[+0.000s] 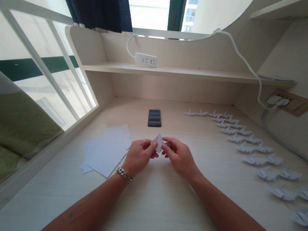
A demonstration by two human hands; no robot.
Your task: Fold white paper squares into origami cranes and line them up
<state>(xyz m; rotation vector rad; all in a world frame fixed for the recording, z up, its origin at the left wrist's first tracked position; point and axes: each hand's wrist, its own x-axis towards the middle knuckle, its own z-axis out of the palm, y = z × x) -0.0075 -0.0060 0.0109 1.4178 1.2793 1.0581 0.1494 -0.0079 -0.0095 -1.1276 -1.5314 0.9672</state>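
A small piece of folded white paper (157, 142) stands up between my hands, pinched at its sides. My left hand (139, 156), with a ring and a chain bracelet (124, 175), holds its left side. My right hand (178, 157) grips the right side. Loose white paper sheets (105, 149) lie fanned out on the pale wood desk (162, 206), just left of my left hand. Several white origami cranes (255, 160) stand in two long rows to the right, apart from my hands.
A dark phone (155, 118) lies face up beyond my hands. Above the desk, a shelf (174, 72) holds a white power strip (146, 59). A white cable runs to a wall socket (284, 102) on the right. A window railing (40, 62) borders the left.
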